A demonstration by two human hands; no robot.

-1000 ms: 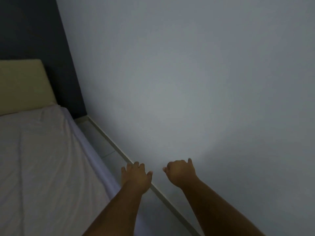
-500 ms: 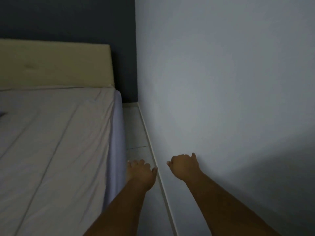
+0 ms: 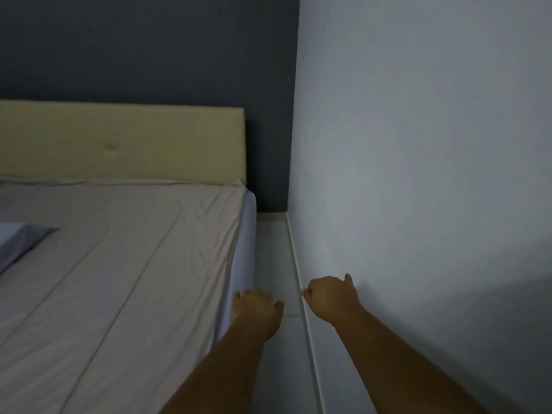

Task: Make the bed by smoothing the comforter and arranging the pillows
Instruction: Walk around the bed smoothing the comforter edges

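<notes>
- The left hand (image 3: 257, 309), in the lower middle of the frame, hung palm down over the strip of floor (image 3: 273, 264) just beside the bed's right edge, with its fingers curled loosely downward and nothing in them.
- The right hand (image 3: 331, 297), a little right of the left one and apart from it, was drawn into a loose fist with the thumb sticking up; it held nothing, and it was seen against the pale wall (image 3: 418, 174) near the baseboard (image 3: 301, 294).
- Whether either hand touched the bed or the wall could not be told.
- The beige comforter (image 3: 134, 279) filled the left and lower left of the frame, spread across the mattress with shallow creases, most of them near its upper right corner.
- A lavender sheet (image 3: 243, 264) showed down the mattress side under the comforter's right edge.
- A bluish pillow (image 3: 18, 240) lay on the comforter at the far left edge of the frame, only its corner in view.
- The cream headboard (image 3: 119, 144) stood across the upper left, against the dark wall (image 3: 149, 49).
- The room was dim.
</notes>
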